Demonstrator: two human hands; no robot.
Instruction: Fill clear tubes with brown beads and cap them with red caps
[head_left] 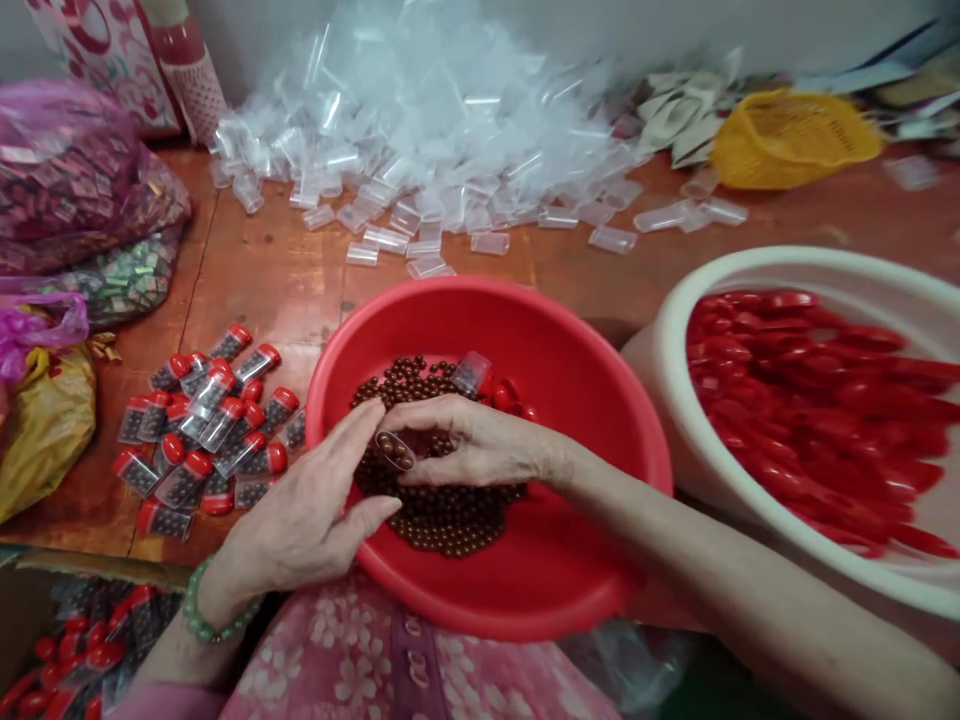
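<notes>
Over the red basin (600, 400), my right hand (465, 440) grips a small clear plastic tube (395, 450) whose open end shows brown beads inside. My left hand (322, 500) is beside it at the basin's left rim, fingers stretched and thumb apart, with nothing visible in it. Its fingertips come close to the tube and my right fingers; whether they touch is unclear. Below both hands lies a heap of shiny brown beads (450, 525). Another clear tube (471, 373) and a few red caps (510, 398) rest among the beads, behind my right hand.
Filled, red-capped tubes (214, 410) lie piled on the wooden table (255, 250) at left, with more in a box (82, 640) below. Empty clear tubes (450, 150) are heaped at the back. A white tub (675, 370) of red pieces (810, 430) stands right, a yellow basket (795, 140) behind.
</notes>
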